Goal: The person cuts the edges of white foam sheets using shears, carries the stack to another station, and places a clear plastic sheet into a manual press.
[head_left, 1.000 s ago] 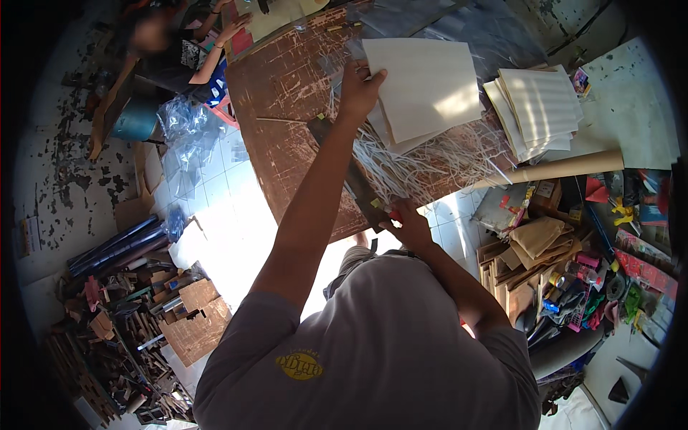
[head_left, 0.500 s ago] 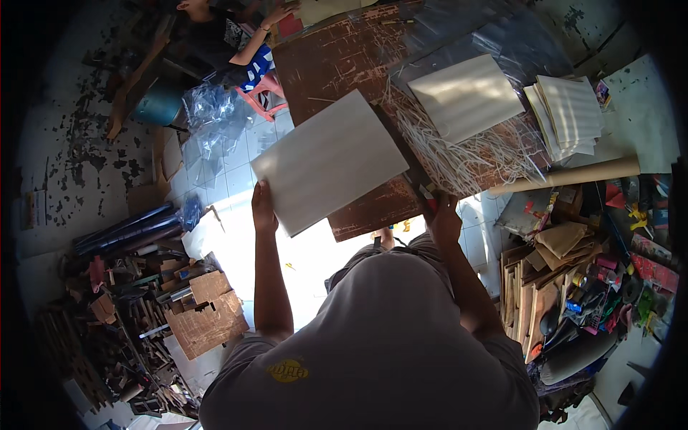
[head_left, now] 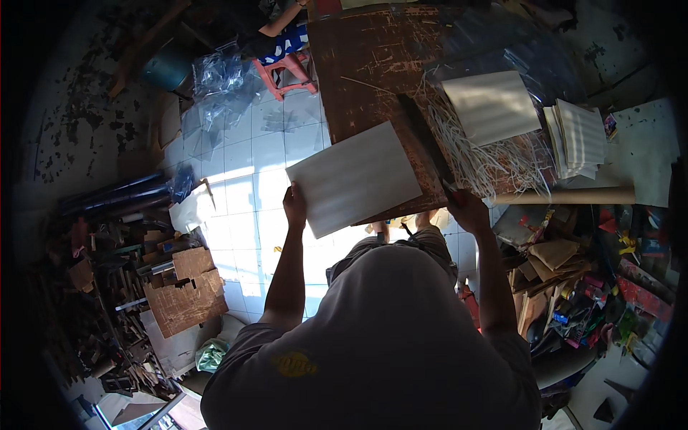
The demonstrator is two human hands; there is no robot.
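Observation:
My left hand (head_left: 294, 206) grips the left edge of a pale rectangular sheet of board (head_left: 355, 179), thumb on top. The sheet is tilted, its right part over the near end of a worn brown table (head_left: 358, 57) and its left part over the floor. My right hand (head_left: 469, 212) is closed at the table's near edge on a slim tool with a metal tip, which looks like a cutter knife (head_left: 451, 188). A long dark straight bar (head_left: 424, 136) lies on the table, its near end close to this hand. Most of the tool is hidden by the fingers.
Right of the bar lie a heap of thin pale strips (head_left: 476, 168), another pale sheet (head_left: 491, 106) and a stack of sheets (head_left: 579, 140). A brown cardboard roll (head_left: 573, 196) lies nearer. A pink stool (head_left: 287, 75) stands left of the table, beside a person's arm (head_left: 283, 20).
The view has shifted, moving the table right and down in the picture. The sheet in my left hand has turned slightly and sits farther from the bar. Both hands keep their holds.

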